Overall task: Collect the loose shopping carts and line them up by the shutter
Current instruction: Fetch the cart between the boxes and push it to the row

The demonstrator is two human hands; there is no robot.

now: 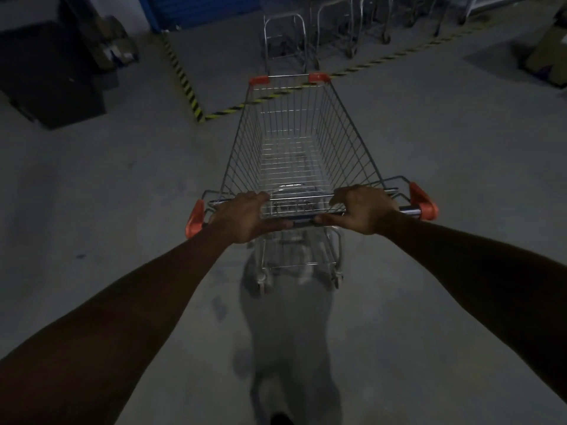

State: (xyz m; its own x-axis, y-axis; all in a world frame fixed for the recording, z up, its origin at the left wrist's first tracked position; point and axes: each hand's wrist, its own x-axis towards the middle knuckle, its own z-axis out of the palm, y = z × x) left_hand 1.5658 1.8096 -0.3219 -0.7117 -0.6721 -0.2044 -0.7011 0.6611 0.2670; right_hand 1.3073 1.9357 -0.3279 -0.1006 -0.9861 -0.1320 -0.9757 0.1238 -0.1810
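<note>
Head view: at far left a dark box (52, 75) stands on the grey floor (122, 185), with open cardboard boxes (110, 41) behind it whose contents are too dim to make out. Right of them a blue shutter (199, 9) sits at the top edge, and striped tape (183, 76), yellow and black, runs down from it, then turns right across the floor. The left hand (245, 216) curls round the handle bar (302, 222), fingers over the top, thumb beneath. The shopping cart (300, 133) stands mid-floor, straight ahead of the person: a silver wire basket narrowing toward the front, orange caps (425, 204) on both front corners and both handle ends; only floor shows through its mesh. Beyond its nose, parked carts (337, 29) stand in a row right of the shutter. The right hand (365, 208) grips the bar the same way. A brown carton (546, 53) sits at far right
</note>
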